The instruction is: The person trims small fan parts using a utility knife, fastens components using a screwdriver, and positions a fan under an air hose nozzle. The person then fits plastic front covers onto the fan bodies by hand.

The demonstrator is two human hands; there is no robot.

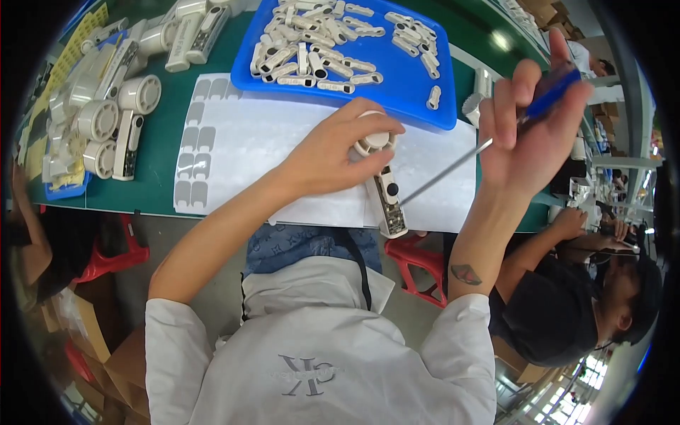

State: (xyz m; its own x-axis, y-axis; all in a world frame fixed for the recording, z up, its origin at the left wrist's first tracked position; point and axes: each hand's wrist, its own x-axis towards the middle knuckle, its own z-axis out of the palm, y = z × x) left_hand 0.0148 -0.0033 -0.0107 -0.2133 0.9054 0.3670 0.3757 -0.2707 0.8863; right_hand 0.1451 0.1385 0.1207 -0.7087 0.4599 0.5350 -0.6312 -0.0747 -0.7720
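My left hand (340, 149) is closed around the round head of a white handheld device (388, 202), holding it over the white sheet near the table's front edge. The device's handle points toward me, and its circuit board shows. In my right hand (528, 127) is a screwdriver (450, 170) with a blue handle; its metal shaft slants down to the left and its tip is at or close to the lower part of the device. Whether the tip touches cannot be made out.
A blue tray (404, 95) with several small white parts lies beyond my hands. More white devices (127, 145) are piled at the left. Grey stickers (191, 166) line the white sheet (248, 149). A co-worker (559, 304) sits at the right; red stools (418, 265) stand below.
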